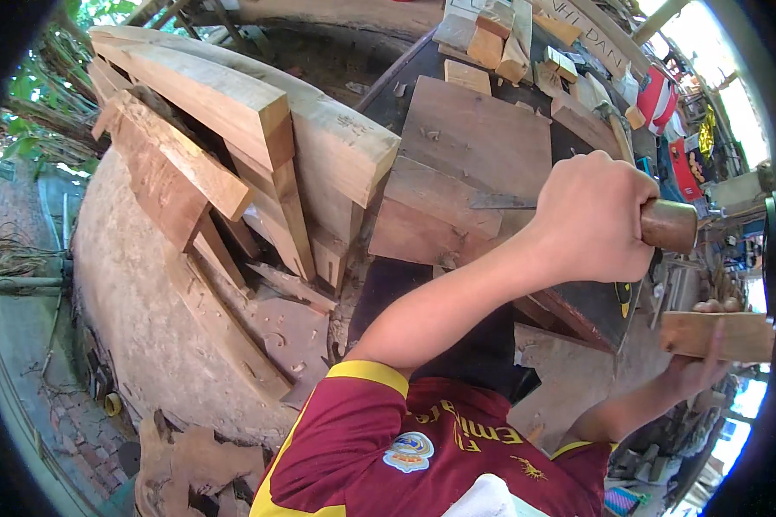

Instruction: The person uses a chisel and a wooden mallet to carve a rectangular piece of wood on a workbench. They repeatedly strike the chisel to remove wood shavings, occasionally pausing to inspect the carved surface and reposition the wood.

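My left hand (593, 214) is closed in a fist round a chisel with a round wooden handle (669, 226). Its narrow metal blade (498, 202) shows on the other side of the fist and points left, over a thick brown wooden block (431, 220) on the dark workbench (608, 302). Out at the right, my right hand (704, 369) grips a rectangular wooden billet (717, 337), fingers wrapped over its top edge. Behind the thick block lies a flat brown board (478, 129). Whether the blade touches the wood I cannot tell.
Large pale timbers (215, 90) lean in a stack at the left, near a loose plank (224, 319). Offcuts (487, 43) and a hammer (614, 125) lie at the bench's far end. A gnarled wood slab (194, 465) rests at lower left.
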